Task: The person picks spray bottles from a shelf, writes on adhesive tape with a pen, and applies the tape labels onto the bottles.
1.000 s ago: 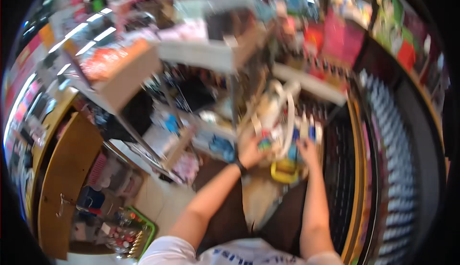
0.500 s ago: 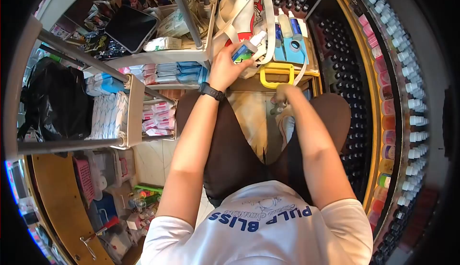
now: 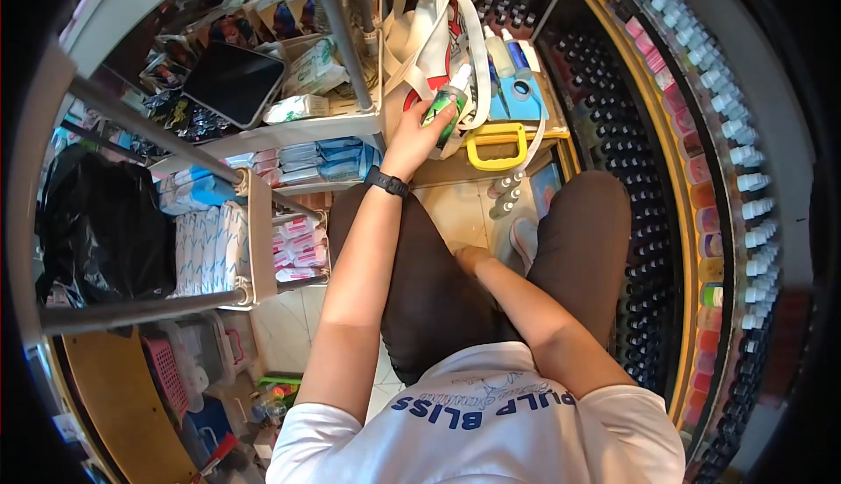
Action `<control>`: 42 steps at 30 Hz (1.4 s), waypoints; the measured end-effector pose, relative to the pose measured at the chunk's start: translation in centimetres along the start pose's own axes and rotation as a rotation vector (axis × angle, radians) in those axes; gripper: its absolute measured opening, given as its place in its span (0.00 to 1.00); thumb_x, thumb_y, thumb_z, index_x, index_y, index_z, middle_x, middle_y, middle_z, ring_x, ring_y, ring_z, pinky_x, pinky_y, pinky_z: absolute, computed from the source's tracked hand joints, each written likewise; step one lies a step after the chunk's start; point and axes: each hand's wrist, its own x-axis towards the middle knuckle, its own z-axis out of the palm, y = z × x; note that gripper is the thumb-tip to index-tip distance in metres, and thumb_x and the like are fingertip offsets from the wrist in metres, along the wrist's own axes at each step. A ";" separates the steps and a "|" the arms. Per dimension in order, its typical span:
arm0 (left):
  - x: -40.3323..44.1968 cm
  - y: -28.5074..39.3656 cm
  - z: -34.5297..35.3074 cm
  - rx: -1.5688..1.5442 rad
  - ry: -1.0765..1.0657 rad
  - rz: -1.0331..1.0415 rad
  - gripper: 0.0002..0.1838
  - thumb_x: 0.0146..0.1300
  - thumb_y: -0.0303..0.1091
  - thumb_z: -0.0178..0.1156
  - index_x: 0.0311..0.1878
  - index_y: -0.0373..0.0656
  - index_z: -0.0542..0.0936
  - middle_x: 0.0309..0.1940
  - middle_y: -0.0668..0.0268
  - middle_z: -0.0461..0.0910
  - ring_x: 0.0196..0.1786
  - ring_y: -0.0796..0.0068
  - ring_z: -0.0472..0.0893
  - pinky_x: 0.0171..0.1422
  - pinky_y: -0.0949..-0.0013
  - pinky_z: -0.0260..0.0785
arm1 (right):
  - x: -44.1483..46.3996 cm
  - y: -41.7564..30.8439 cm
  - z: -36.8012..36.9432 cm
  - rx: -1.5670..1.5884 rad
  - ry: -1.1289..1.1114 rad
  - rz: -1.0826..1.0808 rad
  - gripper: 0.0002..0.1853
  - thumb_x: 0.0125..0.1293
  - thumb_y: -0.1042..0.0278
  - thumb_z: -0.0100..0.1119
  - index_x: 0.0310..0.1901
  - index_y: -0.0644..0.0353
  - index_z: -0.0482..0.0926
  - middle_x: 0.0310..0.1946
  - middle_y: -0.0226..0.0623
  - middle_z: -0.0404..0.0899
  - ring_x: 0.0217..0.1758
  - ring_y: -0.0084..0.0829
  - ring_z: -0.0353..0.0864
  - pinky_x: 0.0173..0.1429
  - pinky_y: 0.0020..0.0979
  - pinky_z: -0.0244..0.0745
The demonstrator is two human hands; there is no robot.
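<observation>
My left hand (image 3: 422, 138), with a black watch at the wrist, is wrapped round a green-labelled bottle (image 3: 444, 114) with a white top, beside a cream tote bag (image 3: 438, 35). My right hand (image 3: 471, 259) is low between my knees, near the inner side of my left thigh; its fingers are mostly hidden. A yellow handle (image 3: 496, 148) sits at the front edge of the low surface, right of the bottle. Behind it are a light blue sheet (image 3: 524, 98) with a roll of tape (image 3: 522, 89) and upright bottles (image 3: 517, 56).
A wire-and-panel shelf (image 3: 263, 134) with blue packets (image 3: 324, 162), a black tablet-like item (image 3: 235, 83) and a black plastic bag (image 3: 105, 226) stands at the left. Rows of dark bottles (image 3: 648, 221) line the right. Small bottles (image 3: 505, 195) stand on the floor ahead.
The view has steadied. My left hand has taken hold of the green-labelled bottle. My right hand has moved from near the yellow handle down between my knees.
</observation>
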 end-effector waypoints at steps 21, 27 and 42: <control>0.3 -1.7 -0.6 -0.207 -0.045 -0.089 0.26 0.64 0.54 0.42 0.39 0.37 0.76 0.27 0.64 0.77 0.26 0.76 0.76 0.30 0.75 0.68 | 6.2 5.4 8.4 -0.038 -0.496 -0.593 0.27 0.49 0.53 0.60 0.51 0.56 0.74 0.49 0.37 0.75 0.53 0.32 0.72 0.56 0.33 0.64; 0.6 -1.6 0.2 -0.286 -0.076 -0.131 0.28 0.64 0.56 0.40 0.42 0.37 0.75 0.27 0.62 0.77 0.25 0.75 0.76 0.30 0.75 0.69 | 9.2 8.7 11.9 -0.031 -0.515 -0.494 0.31 0.42 0.52 0.66 0.49 0.57 0.76 0.48 0.34 0.76 0.51 0.33 0.73 0.54 0.34 0.66; 1.0 -3.2 1.9 -0.209 0.098 0.132 0.28 0.63 0.44 0.50 0.62 0.41 0.58 0.53 0.65 0.68 0.55 0.71 0.68 0.61 0.69 0.60 | 5.4 4.5 8.0 -0.003 -0.737 -0.294 0.27 0.54 0.52 0.54 0.53 0.58 0.71 0.55 0.32 0.68 0.55 0.31 0.68 0.58 0.35 0.61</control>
